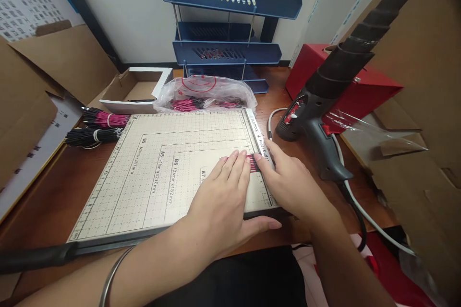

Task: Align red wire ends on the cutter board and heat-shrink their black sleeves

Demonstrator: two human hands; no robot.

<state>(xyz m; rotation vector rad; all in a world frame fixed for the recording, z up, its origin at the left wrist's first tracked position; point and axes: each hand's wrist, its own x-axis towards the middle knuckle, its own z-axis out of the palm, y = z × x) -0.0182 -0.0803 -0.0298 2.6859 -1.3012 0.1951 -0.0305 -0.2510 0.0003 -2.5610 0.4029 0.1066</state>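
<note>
My left hand (223, 196) lies flat on the paper cutter (151, 153), its fingers stretched over a row of pink and black wires (254, 163). The wires lie side by side, partly hidden under those fingertips. At the cutter's right edge, my right hand (288, 177) rests its thumb against the wires' black ends. Its other fingers bend down past the metal edge strip (257, 134) and are mostly hidden, so what they touch does not show. The cutter's black handle (36, 256) lies low at the near left.
A heat gun (320, 115) stands nozzle-up at the right, by a red box (309, 67). Wire bundles (108, 119) lie left of the cutter. Behind it are a plastic bag of wires (209, 93), a white box (137, 86) and blue trays (230, 53). Cardboard (403, 153) flanks the right.
</note>
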